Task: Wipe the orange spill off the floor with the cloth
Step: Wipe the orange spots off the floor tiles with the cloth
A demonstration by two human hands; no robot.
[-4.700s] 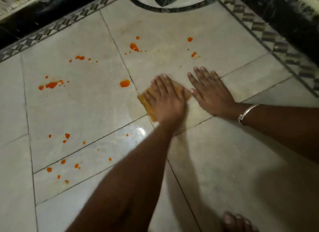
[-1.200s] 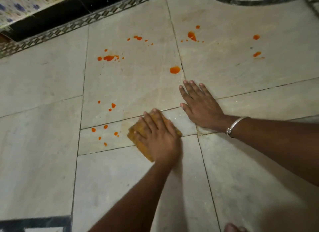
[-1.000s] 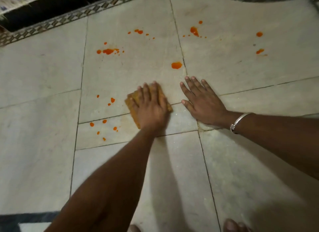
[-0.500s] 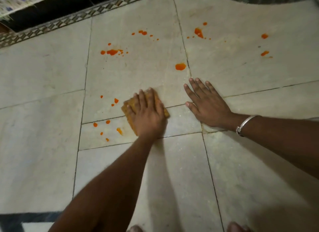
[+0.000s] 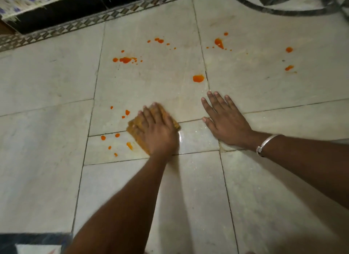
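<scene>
My left hand (image 5: pixel 157 130) presses flat on a folded orange-yellow cloth (image 5: pixel 134 128) on the pale marble floor (image 5: pixel 47 140); only the cloth's left and far edges show under the hand. Orange spill drops (image 5: pixel 115 138) lie just left of the cloth, one smeared beside it. More orange splatter (image 5: pixel 124 60) sits farther away, with a round blob (image 5: pixel 198 78) ahead and spots (image 5: pixel 219 43) to the far right. My right hand (image 5: pixel 224 121), a silver bangle on its wrist, rests flat and spread on the floor right of the cloth, holding nothing.
A patterned tile border (image 5: pixel 75 25) and a black skirting (image 5: pixel 62 11) run along the far left. A dark curved inlay (image 5: pixel 273 10) crosses the far right floor. A dark mat corner (image 5: pixel 28 242) lies at the bottom left. The floor right of the cloth shines wet.
My left hand has slid the cloth back and leftwards towards the near drops, smearing one of them. My right hand stays planted in about the same place.
</scene>
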